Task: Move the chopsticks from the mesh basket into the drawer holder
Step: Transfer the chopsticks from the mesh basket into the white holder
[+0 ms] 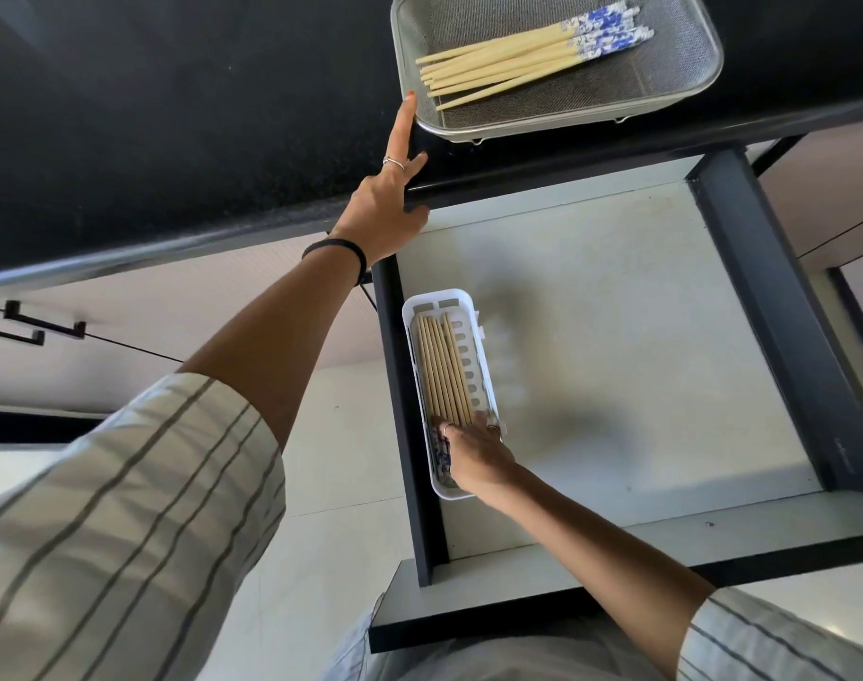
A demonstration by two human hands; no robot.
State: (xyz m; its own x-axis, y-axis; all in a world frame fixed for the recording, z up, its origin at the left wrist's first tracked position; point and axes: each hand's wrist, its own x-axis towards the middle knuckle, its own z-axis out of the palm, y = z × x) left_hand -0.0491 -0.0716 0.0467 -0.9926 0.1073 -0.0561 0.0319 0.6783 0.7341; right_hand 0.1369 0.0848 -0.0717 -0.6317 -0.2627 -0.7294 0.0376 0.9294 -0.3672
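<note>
A silver mesh basket (685,86) sits on the black counter at the top, holding several pale chopsticks (508,61) with blue-patterned ends. My left hand (387,204) rests on the counter edge, its index finger stretched up to touch the basket's left rim. Below, in the open drawer, a white slotted holder (483,366) lies along the left side with several chopsticks (444,371) lying in it. My right hand (471,452) is at the holder's near end, fingers on the patterned ends of those chopsticks; whether it grips them is unclear.
The open drawer (640,336) has a white floor and dark side walls (773,326). The black counter (174,115) spans the top. Cabinet fronts with black handles (43,326) are at the left.
</note>
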